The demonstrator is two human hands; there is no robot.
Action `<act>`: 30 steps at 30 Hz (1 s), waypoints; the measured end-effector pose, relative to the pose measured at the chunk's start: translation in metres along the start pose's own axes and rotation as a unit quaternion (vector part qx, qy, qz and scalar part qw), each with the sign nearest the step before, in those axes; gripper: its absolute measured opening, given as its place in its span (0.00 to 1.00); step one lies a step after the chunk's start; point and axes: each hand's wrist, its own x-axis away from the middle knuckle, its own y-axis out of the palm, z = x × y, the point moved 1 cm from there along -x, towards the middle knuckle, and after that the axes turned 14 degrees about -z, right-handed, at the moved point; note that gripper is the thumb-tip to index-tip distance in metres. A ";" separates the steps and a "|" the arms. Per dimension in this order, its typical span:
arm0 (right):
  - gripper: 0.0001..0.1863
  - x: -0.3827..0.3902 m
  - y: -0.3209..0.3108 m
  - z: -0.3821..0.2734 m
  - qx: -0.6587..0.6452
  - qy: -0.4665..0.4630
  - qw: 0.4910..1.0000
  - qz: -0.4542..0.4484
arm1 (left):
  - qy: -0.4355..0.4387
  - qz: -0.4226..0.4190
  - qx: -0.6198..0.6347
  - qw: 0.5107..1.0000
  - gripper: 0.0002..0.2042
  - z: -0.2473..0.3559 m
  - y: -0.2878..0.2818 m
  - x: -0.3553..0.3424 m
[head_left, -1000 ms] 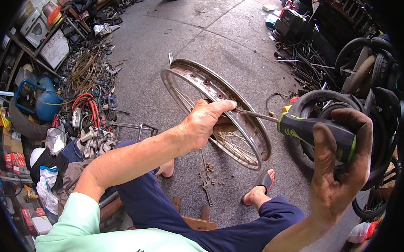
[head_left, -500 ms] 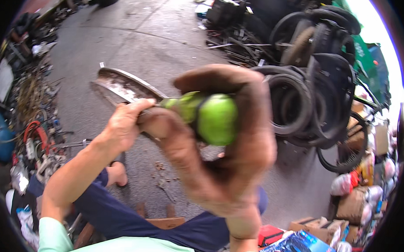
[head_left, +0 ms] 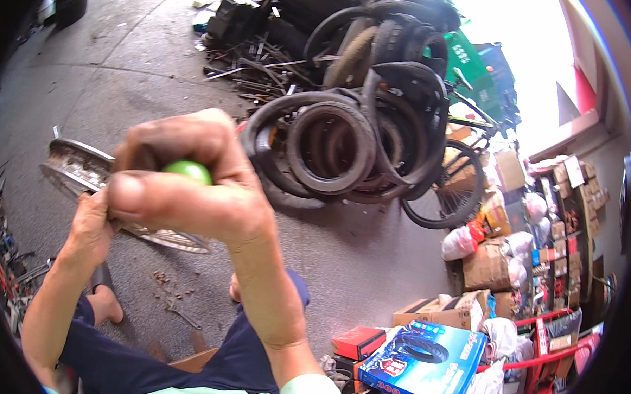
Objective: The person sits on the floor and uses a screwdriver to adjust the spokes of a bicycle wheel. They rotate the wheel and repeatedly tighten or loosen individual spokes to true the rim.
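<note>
Wheel rim work mid-way, tool in hand.
Right hand [head_left: 189,191] clenched on green-handled screwdriver [head_left: 187,170]; left hand [head_left: 89,226] grasps the wheel rim [head_left: 77,169] at 9 o'clock; spokes unfinished.

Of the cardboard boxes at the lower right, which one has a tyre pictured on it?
The flat blue box lying nearest the person's knee. Its top shows a black tyre; the red box beside it and the brown cartons behind show none.
</note>
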 end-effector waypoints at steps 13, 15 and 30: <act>0.15 -0.056 0.032 0.027 -0.067 -0.084 0.986 0.124 | 0.063 0.028 0.048 0.996 0.14 -0.022 -0.044 0.013; 0.14 -0.035 0.016 0.000 -0.076 0.027 0.993 0.087 | 0.004 0.049 0.003 0.999 0.11 -0.002 -0.008 0.008; 0.19 -0.025 0.037 0.024 0.062 -0.135 0.951 0.271 | -0.108 0.068 -0.020 0.992 0.26 -0.004 0.008 0.004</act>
